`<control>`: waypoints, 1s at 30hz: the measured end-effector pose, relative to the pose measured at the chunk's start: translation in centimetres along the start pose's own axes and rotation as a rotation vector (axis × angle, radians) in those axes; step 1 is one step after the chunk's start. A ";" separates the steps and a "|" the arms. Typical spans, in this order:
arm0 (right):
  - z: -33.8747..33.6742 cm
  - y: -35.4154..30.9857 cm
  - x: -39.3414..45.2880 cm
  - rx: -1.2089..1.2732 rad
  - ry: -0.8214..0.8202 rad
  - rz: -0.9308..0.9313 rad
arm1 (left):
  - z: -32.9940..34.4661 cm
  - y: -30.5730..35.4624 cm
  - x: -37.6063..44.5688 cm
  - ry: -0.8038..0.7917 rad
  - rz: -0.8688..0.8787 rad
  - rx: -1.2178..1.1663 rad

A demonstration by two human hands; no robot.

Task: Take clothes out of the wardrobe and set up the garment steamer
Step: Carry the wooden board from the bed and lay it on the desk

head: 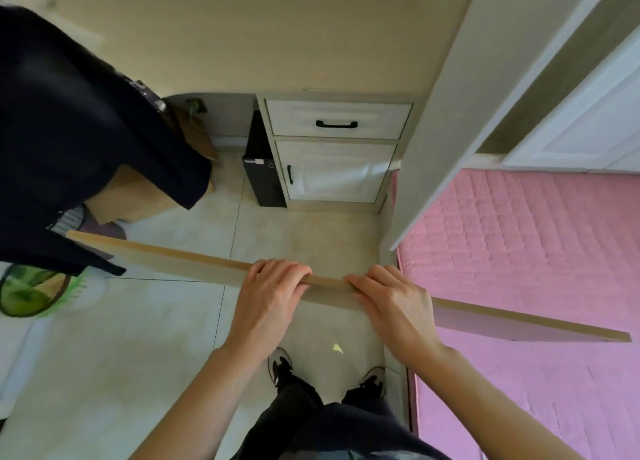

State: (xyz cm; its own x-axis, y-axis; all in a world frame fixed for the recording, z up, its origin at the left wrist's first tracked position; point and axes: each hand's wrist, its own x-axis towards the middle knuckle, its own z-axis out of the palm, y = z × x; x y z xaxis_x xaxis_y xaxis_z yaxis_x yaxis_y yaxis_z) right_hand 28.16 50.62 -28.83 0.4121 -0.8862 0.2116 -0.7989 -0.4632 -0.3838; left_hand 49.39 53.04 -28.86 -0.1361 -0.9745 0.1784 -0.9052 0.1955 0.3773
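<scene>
Nearest the camera, the person's shoes (280, 367) are standing on the tiled floor (138, 355), close beside the pink mattress (519, 251). A small yellow scrap (337, 348) is lying on the tiles between the feet and the hands.

Both hands are gripping a long wooden board (173, 257), edge up and slightly tilted. The left hand (273, 293) is curling its fingers over the top edge. The right hand (391, 303) is doing the same just beside it. Both hands are sitting near the middle of the board, so the two long ends are hanging free.

Hazards from this position:

- The left end of the board is passing close to the dark garment (69, 130) hanging at the upper left. A swing that way is likely to snag or knock the cloth.
- The right end is reaching out over the mattress, near the white panel (450, 113). A turn in this narrow space is likely to strike that panel.
- With the grip this narrow, the board is prone to tipping or twisting.

Beyond the board, cardboard boxes (138, 196) are standing under the garment. Farther back, a white cabinet (336, 151) with black handles is standing against the wall, with a black box (261, 168) beside it.

The dark garment is the only clothing in view. No steamer can be identified here.
</scene>
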 end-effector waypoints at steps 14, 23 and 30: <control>6.0 -13.8 11.4 0.066 -0.032 -0.170 | -9.9 -15.4 -1.8 0.091 -0.121 0.018; 6.7 -15.9 18.7 0.072 -0.018 -0.221 | -12.9 -20.1 2.1 0.163 -0.123 0.012; 6.8 -14.7 26.8 0.031 0.002 -0.249 | -13.9 -23.2 9.2 0.197 -0.138 0.041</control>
State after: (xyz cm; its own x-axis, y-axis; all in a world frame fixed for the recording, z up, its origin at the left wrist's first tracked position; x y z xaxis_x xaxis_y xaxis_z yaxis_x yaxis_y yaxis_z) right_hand 53.91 33.60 -23.64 0.5934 -0.7449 0.3050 -0.6590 -0.6672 -0.3472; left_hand 74.74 41.08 -23.37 0.0676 -0.9505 0.3034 -0.9259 0.0535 0.3740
